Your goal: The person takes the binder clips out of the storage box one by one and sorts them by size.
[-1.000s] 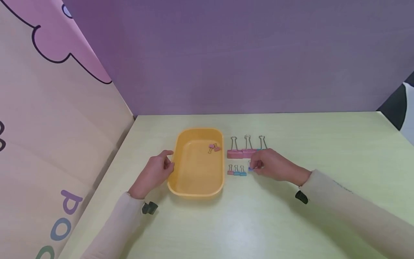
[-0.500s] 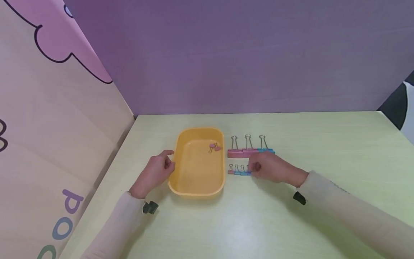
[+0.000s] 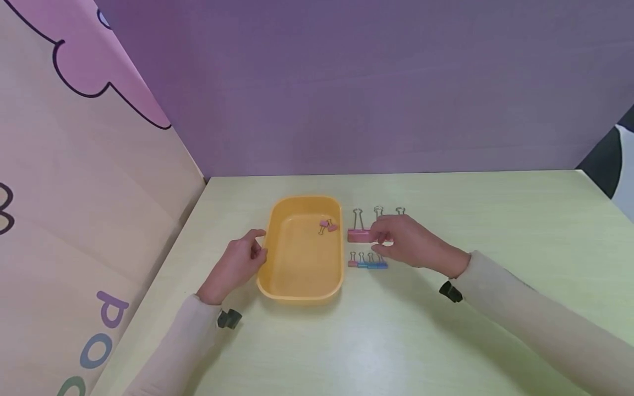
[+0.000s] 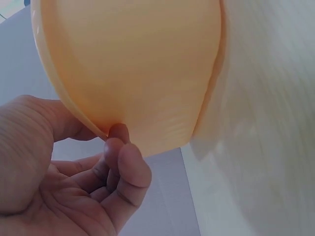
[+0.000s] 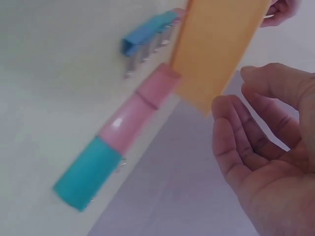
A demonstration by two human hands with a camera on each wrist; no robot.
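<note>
A second ago the right hand (image 3: 408, 242) pinched a small blue binder clip (image 3: 382, 264) just off the right end of the row of small binder clips (image 3: 367, 262). Half a second ago it set that clip down against the row's right end, at about 3 o'clock from the others. Now the hand has let go and moved up toward 12 o'clock, hovering over the row of large binder clips (image 3: 359, 235) with fingers loose and holding nothing. The small row now counts four clips, up from three.
</note>
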